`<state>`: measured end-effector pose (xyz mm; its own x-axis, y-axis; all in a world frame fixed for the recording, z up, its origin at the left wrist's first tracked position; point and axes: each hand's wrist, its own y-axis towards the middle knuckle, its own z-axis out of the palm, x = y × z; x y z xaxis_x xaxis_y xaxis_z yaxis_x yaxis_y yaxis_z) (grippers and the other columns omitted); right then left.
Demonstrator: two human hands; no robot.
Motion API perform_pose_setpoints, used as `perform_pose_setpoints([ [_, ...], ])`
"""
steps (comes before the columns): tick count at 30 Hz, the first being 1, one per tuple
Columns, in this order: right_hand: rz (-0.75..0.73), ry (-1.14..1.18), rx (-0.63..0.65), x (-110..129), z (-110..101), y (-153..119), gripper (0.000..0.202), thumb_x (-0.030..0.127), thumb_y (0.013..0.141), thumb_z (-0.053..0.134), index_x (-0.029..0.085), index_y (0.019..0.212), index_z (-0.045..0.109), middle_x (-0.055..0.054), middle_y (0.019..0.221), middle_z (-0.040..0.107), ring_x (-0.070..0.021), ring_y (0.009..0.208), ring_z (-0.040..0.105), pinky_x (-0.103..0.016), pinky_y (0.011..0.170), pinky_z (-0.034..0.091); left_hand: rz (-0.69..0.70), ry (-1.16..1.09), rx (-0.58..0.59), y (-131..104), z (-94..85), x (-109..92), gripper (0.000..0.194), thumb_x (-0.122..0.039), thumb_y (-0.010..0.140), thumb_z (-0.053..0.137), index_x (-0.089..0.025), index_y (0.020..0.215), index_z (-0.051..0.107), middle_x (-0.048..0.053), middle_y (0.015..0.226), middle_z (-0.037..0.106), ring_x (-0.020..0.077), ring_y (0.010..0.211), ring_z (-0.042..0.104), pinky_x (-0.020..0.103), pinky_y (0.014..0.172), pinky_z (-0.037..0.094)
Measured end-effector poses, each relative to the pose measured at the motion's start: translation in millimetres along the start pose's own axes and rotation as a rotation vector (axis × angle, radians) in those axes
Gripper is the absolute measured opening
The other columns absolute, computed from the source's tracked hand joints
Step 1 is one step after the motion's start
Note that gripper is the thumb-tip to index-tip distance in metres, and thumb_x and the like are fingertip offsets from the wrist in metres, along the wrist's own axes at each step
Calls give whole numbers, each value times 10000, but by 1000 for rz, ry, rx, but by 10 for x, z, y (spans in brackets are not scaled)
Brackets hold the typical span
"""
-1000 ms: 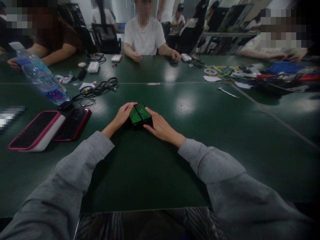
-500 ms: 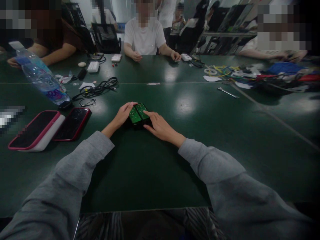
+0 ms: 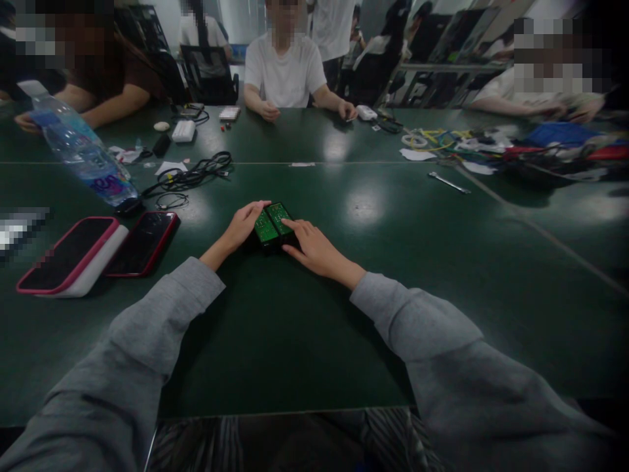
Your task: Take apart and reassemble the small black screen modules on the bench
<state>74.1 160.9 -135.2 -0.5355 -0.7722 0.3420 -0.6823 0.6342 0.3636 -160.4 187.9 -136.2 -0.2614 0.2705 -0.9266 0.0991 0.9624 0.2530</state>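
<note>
Two green circuit boards (image 3: pixel 281 218) lie side by side in a black holder (image 3: pixel 273 246), set at a slant on the dark green table. My left hand (image 3: pixel 240 226) grips the holder along its left edge, with the thumb reaching over the top. On the opposite side, my right hand (image 3: pixel 314 248) clasps the right edge. Its index finger rests at the edge of the right board, and its thumb is at the near side. The undersides of the fingers are hidden.
To the left lie two phones (image 3: pixel 145 246), one propped on a white object, and a leaning water bottle (image 3: pixel 88 154). Black cables (image 3: pixel 196 174) lie behind them. A wrench (image 3: pixel 448 183) and a tangled cable pile (image 3: pixel 521 147) are at right. Several people sit around the table.
My hands, the circuit boards and the holder show no visible movement. In the background, a standing person in white has shifted a little to the right.
</note>
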Motion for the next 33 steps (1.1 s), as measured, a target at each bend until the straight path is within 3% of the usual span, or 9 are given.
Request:
perform_pose_setpoints([
  [33, -4, -15, -10, -12, 16, 7, 600, 539, 1011, 409, 182, 1486, 328, -163, 1320, 525, -327, 1195, 524, -550, 982, 485, 22, 73, -22, 27, 0, 69, 436, -529, 954, 484, -205, 1177, 672, 104, 1249, 673, 245, 1159, 608, 419, 1037, 457],
])
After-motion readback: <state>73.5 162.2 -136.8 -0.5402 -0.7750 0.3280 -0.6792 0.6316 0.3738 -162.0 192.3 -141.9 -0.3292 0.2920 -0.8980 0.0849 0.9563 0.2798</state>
